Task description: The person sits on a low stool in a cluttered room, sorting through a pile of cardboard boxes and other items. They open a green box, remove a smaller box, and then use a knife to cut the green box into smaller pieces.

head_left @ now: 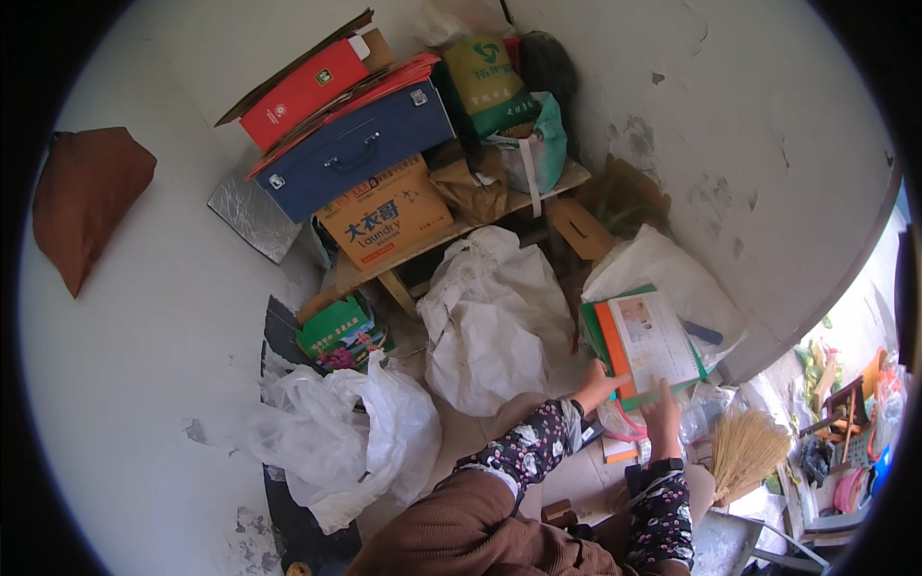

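A small stack of notebooks (661, 336) is tilted in front of me to the right, against a white sack (639, 264). The top one shows a white page with a picture and a spiral edge; orange and green covers stick out beneath it. My left hand (597, 386) closes on the stack's lower left corner, thumb on the near side. At the bottom edge, my right hand (663, 422) grips with its fingers over the white page. Below the hands lie a pink-edged item (622, 422) and a small orange and white item (619, 449), partly hidden by my arms.
A wooden bench (389, 280) at the back bears a cardboard box (384, 211), a blue case (360, 158) and bags. White sacks (495, 326) and plastic bags (399, 427) lie on the floor. A straw broom (747, 451) and clutter stand at right.
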